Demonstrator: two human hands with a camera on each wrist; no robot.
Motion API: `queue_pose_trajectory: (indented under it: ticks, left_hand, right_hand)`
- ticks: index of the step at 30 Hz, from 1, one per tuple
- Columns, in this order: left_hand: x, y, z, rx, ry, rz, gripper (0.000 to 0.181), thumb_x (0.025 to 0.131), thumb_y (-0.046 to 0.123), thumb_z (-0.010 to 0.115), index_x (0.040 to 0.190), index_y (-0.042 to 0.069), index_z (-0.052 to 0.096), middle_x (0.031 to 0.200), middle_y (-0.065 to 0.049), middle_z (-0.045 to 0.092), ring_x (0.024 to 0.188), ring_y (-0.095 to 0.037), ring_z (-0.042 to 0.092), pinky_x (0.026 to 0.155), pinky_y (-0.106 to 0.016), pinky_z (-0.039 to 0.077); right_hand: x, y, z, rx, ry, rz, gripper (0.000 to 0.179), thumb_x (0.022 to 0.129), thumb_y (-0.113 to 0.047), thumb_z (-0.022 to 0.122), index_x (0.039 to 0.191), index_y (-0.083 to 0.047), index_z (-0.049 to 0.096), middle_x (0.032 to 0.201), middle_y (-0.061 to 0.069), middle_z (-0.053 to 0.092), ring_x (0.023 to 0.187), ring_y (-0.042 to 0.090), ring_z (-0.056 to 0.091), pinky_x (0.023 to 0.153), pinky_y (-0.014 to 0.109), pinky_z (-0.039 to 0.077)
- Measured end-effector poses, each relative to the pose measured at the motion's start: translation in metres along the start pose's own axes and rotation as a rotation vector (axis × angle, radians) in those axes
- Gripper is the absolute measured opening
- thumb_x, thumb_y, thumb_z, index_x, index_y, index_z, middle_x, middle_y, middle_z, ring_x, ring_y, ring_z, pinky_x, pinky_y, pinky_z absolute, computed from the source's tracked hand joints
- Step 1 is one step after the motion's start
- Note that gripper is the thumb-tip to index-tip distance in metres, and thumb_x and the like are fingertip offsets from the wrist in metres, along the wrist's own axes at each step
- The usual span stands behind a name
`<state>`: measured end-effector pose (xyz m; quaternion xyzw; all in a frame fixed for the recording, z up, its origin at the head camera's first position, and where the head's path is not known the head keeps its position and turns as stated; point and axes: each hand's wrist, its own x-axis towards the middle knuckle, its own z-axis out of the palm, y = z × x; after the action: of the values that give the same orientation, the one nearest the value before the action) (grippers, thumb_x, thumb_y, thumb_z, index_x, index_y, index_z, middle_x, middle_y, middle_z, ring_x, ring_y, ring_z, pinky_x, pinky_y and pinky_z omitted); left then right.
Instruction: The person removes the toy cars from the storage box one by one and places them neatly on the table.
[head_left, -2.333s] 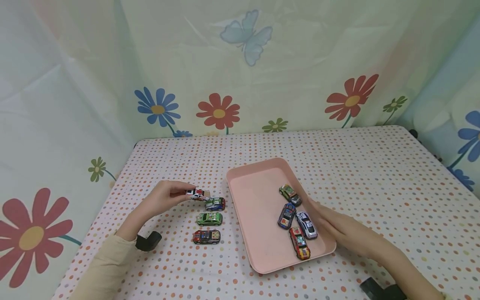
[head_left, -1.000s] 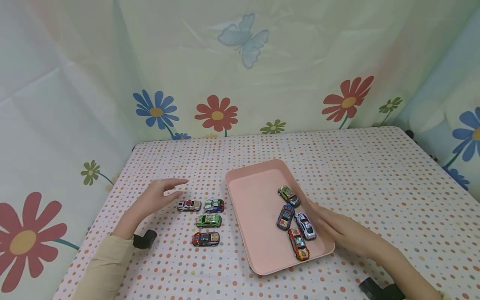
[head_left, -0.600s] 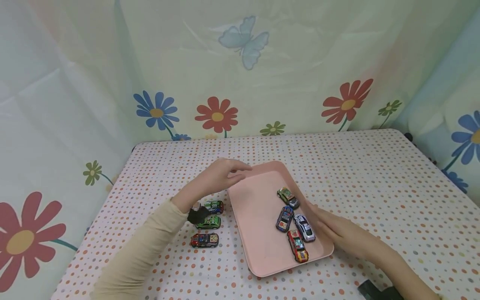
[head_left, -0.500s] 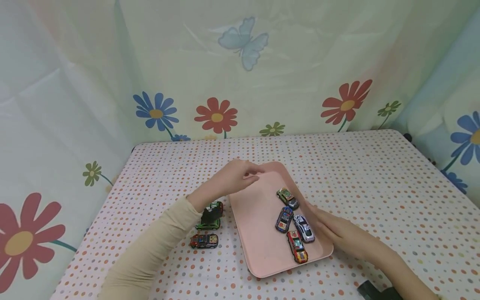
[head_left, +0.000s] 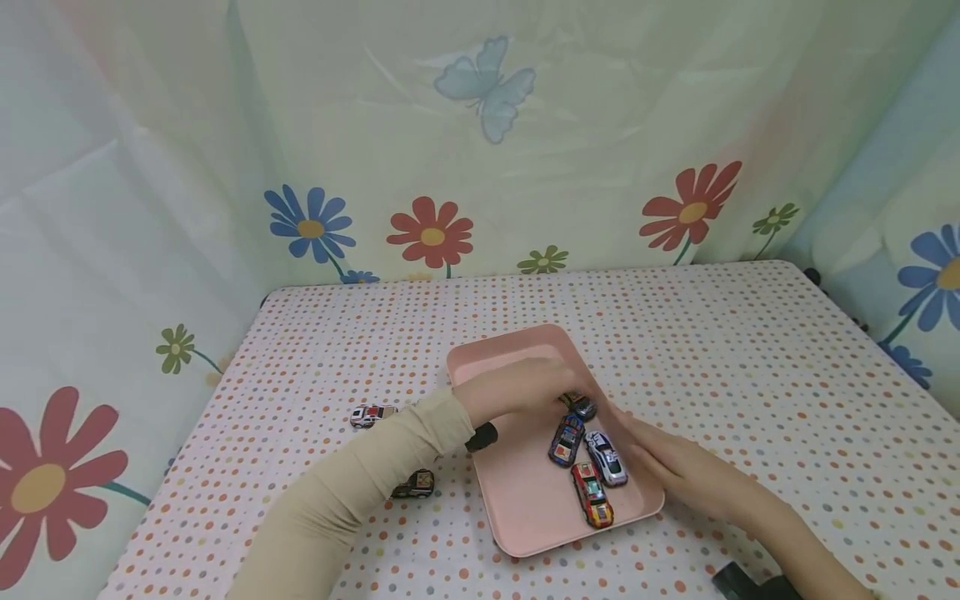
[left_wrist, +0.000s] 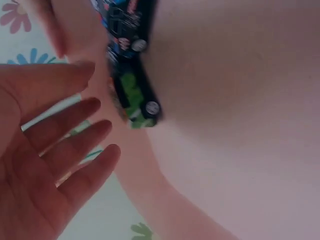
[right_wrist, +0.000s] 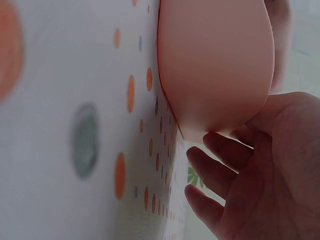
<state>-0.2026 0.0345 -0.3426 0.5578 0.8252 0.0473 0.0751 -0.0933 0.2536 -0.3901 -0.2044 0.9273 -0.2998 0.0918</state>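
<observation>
left hand (head_left: 525, 386), fingers parted and gripping nothing, hovers beside the green toy car (left_wrist: 134, 95) at one o'clock in the pink tray (head_left: 517, 508); right hand (head_left: 678, 462), fingers loosely extended, touches its side at three o'clock.

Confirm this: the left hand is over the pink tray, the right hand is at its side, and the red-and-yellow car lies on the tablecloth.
Not quite: the red-and-yellow car lies in the pink tray, not on the tablecloth; the head view shows it. The rest stands.
</observation>
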Motion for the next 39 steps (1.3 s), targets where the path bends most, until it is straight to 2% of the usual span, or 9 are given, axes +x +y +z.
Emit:
queue_pose_trajectory:
  ticks: [6,9,14,16,18,21,24,36,39]
  left_hand:
    - [0.002,-0.006,0.001,0.013,-0.089,-0.015,0.034,0.089,0.003,0.062,0.123,0.010,0.062,0.119,0.002,0.060,0.111,-0.004,0.050,0.093,-0.010,0.031]
    - [0.004,-0.007,0.002,0.126,-0.078,0.024,0.027,0.092,0.004,0.058,0.116,0.015,0.066,0.108,0.007,0.064,0.097,0.000,0.054,0.086,-0.009,0.035]
    - [0.005,-0.006,0.007,0.443,-0.008,0.084,0.025,0.096,0.003,0.047,0.094,0.023,0.063,0.079,0.013,0.056,0.073,0.001,0.044,0.072,-0.013,0.031]
    - [0.006,-0.006,0.009,0.761,-0.014,0.101,0.029,0.095,-0.001,0.040,0.088,0.021,0.056,0.075,0.011,0.049,0.075,-0.002,0.042,0.074,-0.017,0.032]
    - [0.008,-0.006,0.010,0.872,-0.003,0.112,0.030,0.094,-0.001,0.038,0.087,0.023,0.054,0.076,0.012,0.048,0.076,-0.003,0.041,0.075,-0.018,0.032]
    - [0.013,-0.009,0.011,0.776,-0.013,0.114,0.029,0.096,0.000,0.041,0.090,0.022,0.059,0.080,0.012,0.054,0.076,-0.001,0.043,0.076,-0.016,0.034]
    - [0.018,-0.013,0.011,0.437,-0.009,0.119,0.027,0.095,0.004,0.049,0.097,0.025,0.066,0.083,0.015,0.060,0.073,0.004,0.045,0.073,-0.012,0.034]
    - [0.021,-0.022,0.013,0.251,-0.001,0.116,0.034,0.093,-0.002,0.049,0.104,0.024,0.068,0.086,0.016,0.062,0.073,0.005,0.048,0.070,-0.010,0.035]
    - [0.017,-0.023,0.013,0.126,0.024,0.138,0.028,0.093,0.002,0.053,0.107,0.022,0.068,0.092,0.015,0.063,0.081,0.006,0.049,0.077,-0.008,0.034]
  right_hand:
    - [-0.001,-0.001,-0.001,0.010,0.002,0.004,0.051,0.103,-0.034,0.032,0.147,-0.007,0.030,0.147,0.015,0.029,0.131,0.035,0.029,0.102,0.053,0.026]
    - [-0.001,-0.001,-0.001,0.003,0.007,-0.003,0.051,0.103,-0.034,0.032,0.147,-0.009,0.029,0.148,0.013,0.029,0.131,0.034,0.029,0.102,0.052,0.026]
    - [0.000,-0.001,-0.001,-0.008,0.021,-0.017,0.050,0.103,-0.033,0.033,0.147,-0.010,0.031,0.147,0.011,0.030,0.131,0.032,0.030,0.102,0.050,0.026]
    - [-0.001,-0.001,-0.001,-0.006,0.024,-0.016,0.049,0.103,-0.032,0.033,0.146,-0.009,0.031,0.147,0.012,0.031,0.131,0.032,0.031,0.102,0.050,0.026]
    - [-0.002,-0.002,-0.001,0.001,0.023,-0.011,0.049,0.103,-0.031,0.034,0.146,-0.007,0.032,0.147,0.013,0.031,0.131,0.034,0.030,0.102,0.051,0.026]
    - [-0.003,-0.003,-0.001,0.006,0.022,0.001,0.049,0.103,-0.031,0.034,0.146,-0.006,0.032,0.146,0.015,0.031,0.130,0.035,0.031,0.101,0.052,0.026]
    - [-0.003,-0.004,-0.001,0.004,0.019,0.006,0.050,0.103,-0.032,0.034,0.145,-0.006,0.032,0.146,0.016,0.032,0.130,0.036,0.032,0.101,0.053,0.027]
    - [-0.004,-0.002,0.000,-0.010,0.019,-0.004,0.050,0.103,-0.033,0.034,0.145,-0.007,0.034,0.146,0.013,0.032,0.130,0.034,0.032,0.100,0.052,0.029]
    - [-0.004,-0.002,-0.001,-0.006,0.014,0.004,0.051,0.103,-0.034,0.034,0.145,-0.007,0.033,0.146,0.014,0.032,0.130,0.034,0.032,0.101,0.052,0.028]
